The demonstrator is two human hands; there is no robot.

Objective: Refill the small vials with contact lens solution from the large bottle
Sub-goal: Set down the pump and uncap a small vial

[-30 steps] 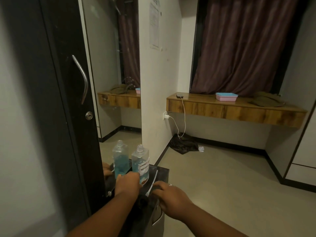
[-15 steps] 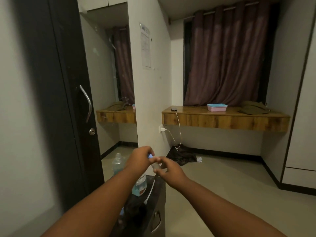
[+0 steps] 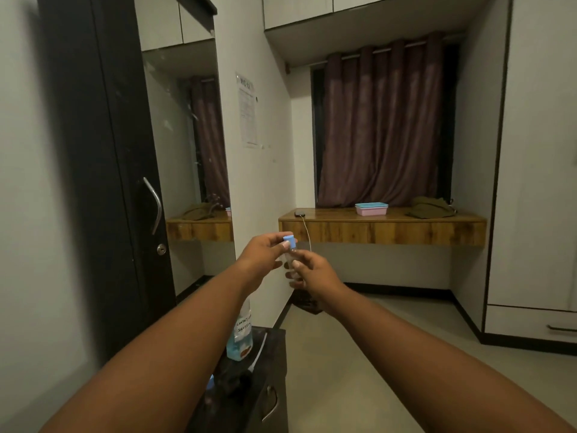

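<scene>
Both hands grip one vial (image 3: 288,254): left hand (image 3: 265,254) on its blue cap (image 3: 289,241), right hand (image 3: 312,271) below.

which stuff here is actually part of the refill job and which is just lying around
For the job:
- vial, held up in both hands
- blue cap, in the left hand's grip
- right hand, on the vial body
- labelled solution bottle on the dark cabinet

Just lying about:
- pink box on the wooden shelf
- phone on its cable
- folded olive cloth

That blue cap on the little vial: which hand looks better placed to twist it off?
Probably the left hand. Its fingertips already pinch the blue cap at the top, while the right hand grips the clear vial lower down, steadying it.
</scene>
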